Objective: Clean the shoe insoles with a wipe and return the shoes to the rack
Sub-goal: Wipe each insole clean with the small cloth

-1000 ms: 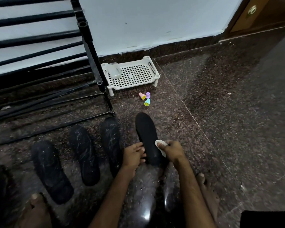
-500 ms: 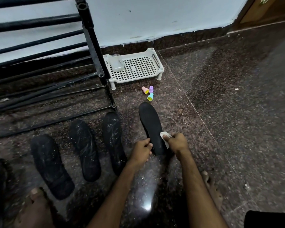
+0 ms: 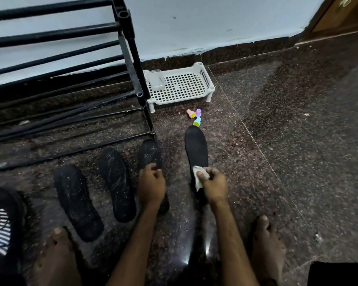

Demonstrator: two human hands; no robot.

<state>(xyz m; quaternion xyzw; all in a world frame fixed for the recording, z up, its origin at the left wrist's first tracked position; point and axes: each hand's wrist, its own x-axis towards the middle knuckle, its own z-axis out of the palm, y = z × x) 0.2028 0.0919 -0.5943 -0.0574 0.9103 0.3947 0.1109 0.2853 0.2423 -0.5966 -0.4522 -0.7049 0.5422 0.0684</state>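
Right hand (image 3: 214,185) is pinching the wipe (image 3: 196,176) on the clean insole (image 3: 195,147), left hand (image 3: 151,184) curling over a dusty insole (image 3: 149,153), its grip unclear

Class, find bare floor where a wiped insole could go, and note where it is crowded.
Widest: the floor right of the rightmost insole, up to the skirting. Crowded: three dusty insoles before the rack, and small coloured pieces between tray and insole tip.

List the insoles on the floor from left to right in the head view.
In order: far-left dusty insole → second dusty insole → third dusty insole → clean insole. The wipe, left hand and right hand overlap them, so omitted.
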